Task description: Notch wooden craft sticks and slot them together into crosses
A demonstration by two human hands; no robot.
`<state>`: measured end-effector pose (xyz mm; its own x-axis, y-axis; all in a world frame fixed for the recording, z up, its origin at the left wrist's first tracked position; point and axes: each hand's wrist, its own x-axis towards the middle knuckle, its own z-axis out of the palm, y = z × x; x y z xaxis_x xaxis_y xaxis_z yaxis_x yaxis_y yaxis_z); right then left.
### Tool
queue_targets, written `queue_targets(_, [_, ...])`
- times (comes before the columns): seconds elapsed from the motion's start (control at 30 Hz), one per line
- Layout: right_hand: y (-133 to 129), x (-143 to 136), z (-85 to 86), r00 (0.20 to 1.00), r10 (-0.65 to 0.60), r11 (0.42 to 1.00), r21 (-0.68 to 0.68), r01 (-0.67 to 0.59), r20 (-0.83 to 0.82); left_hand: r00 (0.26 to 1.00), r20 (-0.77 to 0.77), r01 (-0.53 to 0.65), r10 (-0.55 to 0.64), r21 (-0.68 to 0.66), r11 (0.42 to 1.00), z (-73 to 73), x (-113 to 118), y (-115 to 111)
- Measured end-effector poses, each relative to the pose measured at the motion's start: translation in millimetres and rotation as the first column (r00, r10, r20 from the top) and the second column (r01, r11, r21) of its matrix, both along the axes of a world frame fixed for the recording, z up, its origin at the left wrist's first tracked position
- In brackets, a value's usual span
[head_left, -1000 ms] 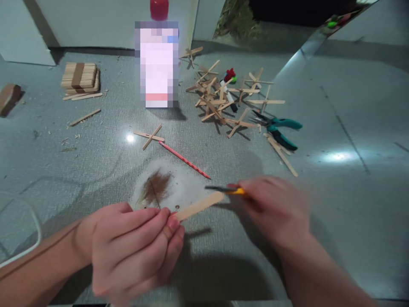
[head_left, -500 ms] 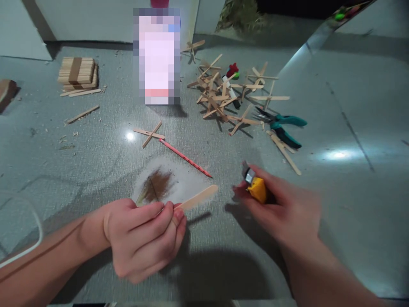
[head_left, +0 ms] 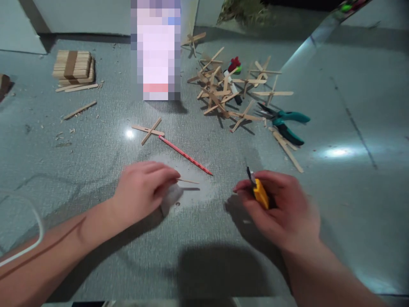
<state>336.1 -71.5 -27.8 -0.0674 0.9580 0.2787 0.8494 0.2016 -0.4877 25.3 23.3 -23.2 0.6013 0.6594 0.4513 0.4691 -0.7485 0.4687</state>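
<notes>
the person's left hand [head_left: 145, 187] is pinched nearly closed, fingertips and thumb together on one end of a thin craft stick [head_left: 189, 181]. from here the stick shows edge-on, a narrow sliver poking out to the right, just above a pale patch [head_left: 204, 187] on the bench [head_left: 153, 264], with its shadow beneath it. the right hand [head_left: 281, 209] is curled loosely around a yellow utility knife [head_left: 261, 195], its dark blade end pointing up and away from the person. there's a gap between knife and stick; the two are apart.

just beyond the left hand a red pencil [head_left: 187, 155] lies slantwise, its pink end by a pair of crossed sticks [head_left: 147, 130], one of which has a slot in it. farther off on the left i see a banded stack of craft sticks [head_left: 72, 65], with loose ones in front and small shavings scattered around.

on the right side, a heap of crossed craft sticks [head_left: 214, 100] sprawls about a white and black marker [head_left: 233, 88], with a small red and green object [head_left: 235, 65] behind it. teal-handled pliers [head_left: 287, 121] rest near the heap, next to more loose sticks [head_left: 287, 151]. a white cable [head_left: 40, 226] loops near the left forearm.
</notes>
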Motion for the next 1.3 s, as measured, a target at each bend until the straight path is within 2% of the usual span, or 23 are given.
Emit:
queue_targets(0.03, [1, 0, 2.5, 0.998, 0.06, 0.998, 0.006, -0.06, 0.003, 0.999, -0.045, -0.01, 0.005, -0.107, 0.994, -4.5, 1, 5])
queue_targets(0.07, [2, -1, 5.4, 0.99, 0.136, 0.991, 0.014, -0.136, 0.027, 0.998, -0.066, 0.006, -0.016, -0.149, 0.989, -8.4, 1, 9])
queue_targets(0.17, [6, -7, 12.2, 0.95, 0.281, 0.957, 0.031, -0.288, 0.136, 0.993, -0.091, 0.05, -0.069, -0.203, 0.978, -16.9, 0, 18])
queue_targets(0.4, [6, -23, 6.1, 0.893, 0.385, 0.923, -0.071, -0.379, 0.231, 0.995, -0.085, 0.035, -0.055, -0.226, 0.974, -23.1, 1, 18])
queue_targets(0.53, [12, -32, 9.2, 0.848, 0.419, 0.907, -0.108, -0.406, 0.325, 0.995, -0.075, 0.037, -0.058, -0.252, 0.967, -22.9, 3, 20])
queue_targets(0.7, [20, -42, 18.5, 0.785, 0.482, 0.874, -0.16, -0.458, 0.389, 0.991, -0.12, 0.039, -0.064, -0.2, 0.979, -20.4, 3, 20])
queue_targets(0.87, [19, -43, 20.5, 0.779, 0.48, 0.876, -0.171, -0.451, 0.404, 0.98, -0.167, 0.078, -0.105, -0.159, 0.984, -19.1, 2, 19])
queue_targets(1.03, [18, -43, 21.9, 0.752, 0.492, 0.869, -0.189, -0.458, 0.438, 0.979, -0.179, 0.054, -0.1, -0.244, 0.968, -18.2, 4, 19])
queue_targets(1.3, [19, -48, 28.9, 0.741, 0.487, 0.873, -0.248, -0.419, 0.462, 0.962, -0.256, -0.015, -0.094, -0.392, 0.92, -8.7, 5, 17])
